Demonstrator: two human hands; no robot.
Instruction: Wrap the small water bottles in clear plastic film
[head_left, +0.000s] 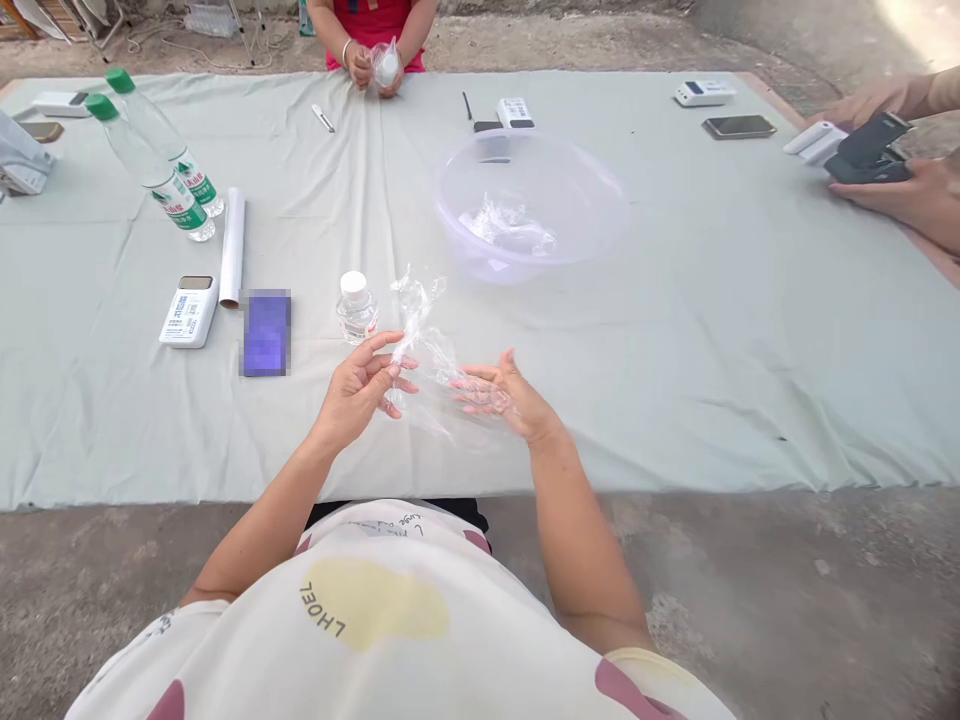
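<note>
My left hand pinches a crumpled sheet of clear plastic film between thumb and fingers. The film hangs toward the right and lies over the fingers of my right hand, which is open with its thumb up and fingers stretched out. Just beyond my left hand stands a small clear bottle with a white cap, upright on the cloth. Farther off, a translucent lilac basin holds more crumpled clear film.
On the left are two green-capped water bottles, a white roll, a white device and a purple blurred item. Across the table, a person in red handles a clear object. At right, another person's hands hold a dark device.
</note>
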